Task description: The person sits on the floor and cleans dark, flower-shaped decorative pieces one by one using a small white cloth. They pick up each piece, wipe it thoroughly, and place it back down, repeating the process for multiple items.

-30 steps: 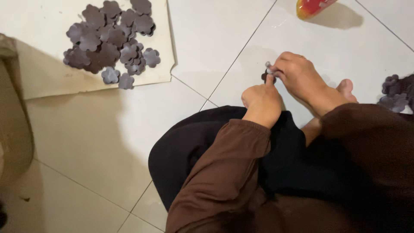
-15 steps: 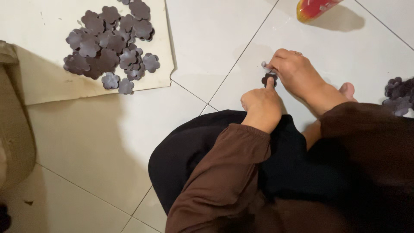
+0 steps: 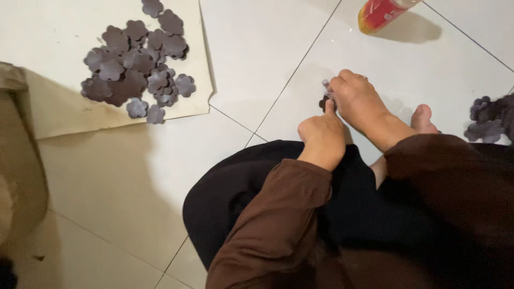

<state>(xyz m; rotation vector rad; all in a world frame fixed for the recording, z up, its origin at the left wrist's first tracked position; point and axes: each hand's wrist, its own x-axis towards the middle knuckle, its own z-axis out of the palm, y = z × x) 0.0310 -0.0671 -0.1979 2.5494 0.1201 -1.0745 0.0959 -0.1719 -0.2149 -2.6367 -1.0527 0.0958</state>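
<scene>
My left hand [image 3: 322, 138] and my right hand [image 3: 360, 101] meet over the white tiled floor, just past my knee. Together they pinch a small dark flower-shaped piece [image 3: 324, 103] between thumb and fingertips. A tiny pale bit shows at my right fingertips, too small to tell what it is. Both arms wear brown sleeves. Up at the left, a pile of dark purple-brown flower cutouts [image 3: 136, 67] lies on a cream sheet [image 3: 64, 115]. A second, smaller heap of flower cutouts [image 3: 488, 119] sits at the right edge.
A red and yellow bottle [image 3: 381, 12] lies on the tiles at the top. A brown padded object [image 3: 16, 160] fills the left edge. My bare toes [image 3: 423, 116] rest beside my right wrist, and dark cloth [image 3: 235, 198] covers my lap.
Both hands stay pressed together on the small piece, with only slight finger movement. The piles and the bottle have not moved.
</scene>
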